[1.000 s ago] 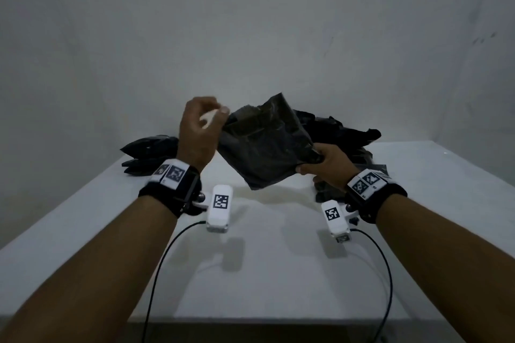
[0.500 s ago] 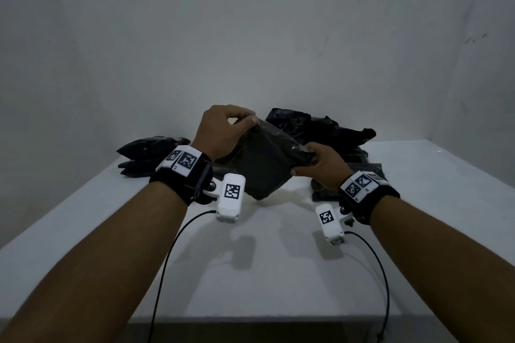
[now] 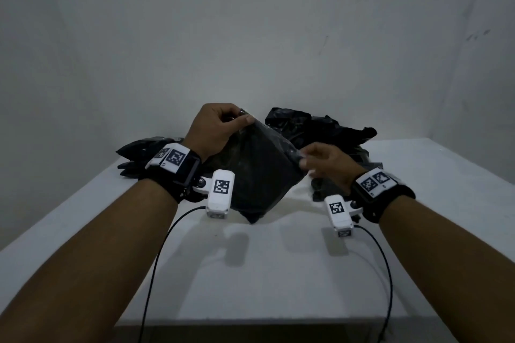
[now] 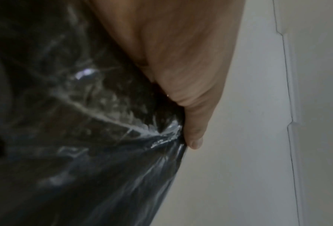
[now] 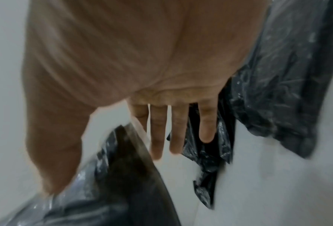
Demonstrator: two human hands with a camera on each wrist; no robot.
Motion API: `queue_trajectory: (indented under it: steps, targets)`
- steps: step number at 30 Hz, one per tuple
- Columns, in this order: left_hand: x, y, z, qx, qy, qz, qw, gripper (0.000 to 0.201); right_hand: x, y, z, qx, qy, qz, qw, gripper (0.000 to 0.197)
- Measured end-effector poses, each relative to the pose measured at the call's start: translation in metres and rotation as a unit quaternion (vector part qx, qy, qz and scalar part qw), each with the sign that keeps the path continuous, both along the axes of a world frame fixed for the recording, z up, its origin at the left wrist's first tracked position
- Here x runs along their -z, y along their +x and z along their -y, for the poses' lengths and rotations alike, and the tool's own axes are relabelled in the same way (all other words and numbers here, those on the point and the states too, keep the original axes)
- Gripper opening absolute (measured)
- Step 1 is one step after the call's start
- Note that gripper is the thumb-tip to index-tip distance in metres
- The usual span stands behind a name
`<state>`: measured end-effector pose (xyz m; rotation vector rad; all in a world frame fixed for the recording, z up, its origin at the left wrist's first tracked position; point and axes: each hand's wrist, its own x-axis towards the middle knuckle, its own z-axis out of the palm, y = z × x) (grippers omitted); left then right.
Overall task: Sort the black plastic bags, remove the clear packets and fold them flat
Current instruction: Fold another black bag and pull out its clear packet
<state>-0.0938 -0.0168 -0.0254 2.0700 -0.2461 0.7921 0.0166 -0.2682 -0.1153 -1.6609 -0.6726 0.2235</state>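
A clear packet (image 3: 259,172) stuffed with folded black bags hangs tilted above the white table (image 3: 278,273), its lowest corner close to the surface. My left hand (image 3: 245,117) pinches its top corner between thumb and fingers; in the left wrist view the thumb (image 4: 194,137) presses the crinkled packet (image 4: 84,137). My right hand (image 3: 305,160) is at the packet's right corner. The blurred right wrist view shows its fingers (image 5: 158,137) straight and spread beside the packet (image 5: 123,183), gripping nothing.
A heap of loose black bags (image 3: 315,131) lies at the back of the table against the wall. A smaller dark pile (image 3: 139,150) sits back left. Another flat black bundle (image 3: 326,189) lies under my right wrist. Wrist-camera cables trail over the front edge.
The packet has come down from an upright spread to a lower tilt near the table. My left hand shifted right along its top; my right hand released the right corner and straightened its fingers.
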Motion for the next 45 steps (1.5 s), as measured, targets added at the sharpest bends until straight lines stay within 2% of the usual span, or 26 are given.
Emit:
queue_trajectory:
  steps: [2,4,6,8,11,14,16,18,19,21,23,26,27,29,30,31,33,37,40,45]
  targets:
    - [-0.007,0.001,0.002,0.022,0.032,-0.020,0.999,0.010,-0.019,-0.004,-0.003,0.001,0.025,0.045,0.999,0.040]
    - [-0.012,0.004,0.009,0.035,0.083,-0.051,0.995,0.012,-0.037,-0.014,-0.017,-0.041,0.021,0.074,0.996,0.040]
    - [-0.015,0.007,0.016,0.043,0.117,-0.067,0.990,0.012,-0.047,-0.022,-0.035,-0.067,-0.003,0.091,0.994,0.031]
    - [-0.017,0.008,0.022,0.048,0.129,-0.069,0.988,0.011,-0.050,-0.028,-0.048,-0.058,0.003,0.100,0.993,0.022]
    - [-0.020,0.003,0.020,0.041,0.123,-0.068,0.989,0.007,-0.048,-0.030,-0.054,-0.030,0.055,0.064,0.996,0.021]
    - [-0.019,-0.002,-0.002,0.001,0.089,-0.029,0.996,0.026,-0.047,-0.030,-0.052,-0.025,0.107,0.010,0.994,0.010]
    - [-0.013,-0.007,-0.023,-0.026,0.033,0.005,0.999,0.044,-0.047,-0.027,-0.049,-0.027,0.136,-0.012,0.990,0.021]
    - [0.003,-0.014,-0.044,-0.018,-0.094,0.006,0.995,0.062,-0.048,-0.025,-0.044,-0.020,0.154,-0.027,0.988,0.023]
    - [0.014,-0.018,-0.054,0.002,-0.165,-0.021,0.986,0.073,-0.049,-0.025,-0.042,-0.016,0.161,-0.032,0.986,0.022]
    - [0.039,-0.026,-0.064,0.102,-0.273,-0.114,0.950,0.096,-0.049,-0.023,-0.039,-0.011,0.180,-0.052,0.982,0.021]
    - [0.062,-0.031,-0.063,0.162,-0.297,-0.184,0.923,0.113,-0.049,-0.022,-0.038,-0.013,0.202,-0.078,0.976,0.019]
    - [0.087,-0.027,-0.057,0.154,-0.223,-0.203,0.941,0.096,-0.049,-0.021,-0.036,-0.019,0.230,-0.110,0.967,0.016]
    - [0.090,-0.025,-0.052,0.157,-0.209,-0.191,0.946,0.077,-0.049,-0.021,-0.036,-0.018,0.236,-0.117,0.964,0.015]
    - [0.088,-0.021,-0.042,0.123,-0.226,-0.156,0.954,0.018,-0.048,-0.020,-0.035,-0.011,0.247,-0.128,0.960,0.012]
    - [0.083,-0.020,-0.038,0.101,-0.240,-0.142,0.955,0.017,-0.048,-0.019,-0.033,-0.005,0.251,-0.132,0.959,0.012]
    - [0.079,-0.018,-0.035,0.089,-0.248,-0.129,0.956,0.029,-0.049,-0.018,-0.030,0.000,0.257,-0.133,0.957,0.013]
    - [0.072,-0.017,-0.030,0.090,-0.269,-0.115,0.952,0.035,-0.049,-0.016,-0.023,0.008,0.266,-0.134,0.955,0.018]
    - [0.067,-0.012,-0.029,0.078,-0.323,-0.094,0.939,0.023,-0.048,-0.013,-0.014,-0.002,0.247,-0.130,0.960,0.015]
    - [0.069,-0.006,-0.027,0.090,-0.344,-0.083,0.931,0.022,-0.048,-0.010,-0.015,0.006,0.247,-0.125,0.961,0.015]
    - [0.070,-0.007,-0.022,0.101,-0.292,-0.092,0.947,0.018,-0.052,-0.007,-0.020,0.025,0.298,-0.114,0.947,0.018]
